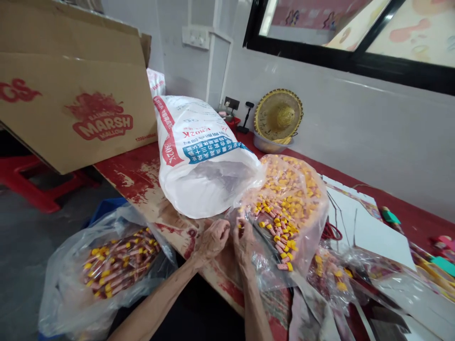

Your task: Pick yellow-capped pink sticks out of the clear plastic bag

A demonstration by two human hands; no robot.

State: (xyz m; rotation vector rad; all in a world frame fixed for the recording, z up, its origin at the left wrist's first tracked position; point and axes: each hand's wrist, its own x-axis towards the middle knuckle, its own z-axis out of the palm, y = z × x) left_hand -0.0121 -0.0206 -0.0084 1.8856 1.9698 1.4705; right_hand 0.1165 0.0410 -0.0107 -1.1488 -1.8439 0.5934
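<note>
My left hand (214,239) is closed, fingers curled inward, just above the worn table; what it holds, if anything, is hidden. Close beside it, my right hand (244,238) pinches a small yellow-capped pink tube (241,226), seen only in part. Just beyond my right hand lies a clear plastic bag (316,222), its mouth toward me, with many loose pink tubes with yellow caps (280,232) spilling inside it. A large white printed sack (199,189) lies behind both hands, its mouth open. At lower left, another clear bag (64,274) holds more capped tubes.
The table (142,173) has chipped red paint. A large cardboard box (103,80) stands at left, near a red stool (42,189). Against the wall, a round yellow-rimmed sieve (279,116) leans in a bowl (272,144). White board (369,232) and plastic packaging (330,270) lie at right.
</note>
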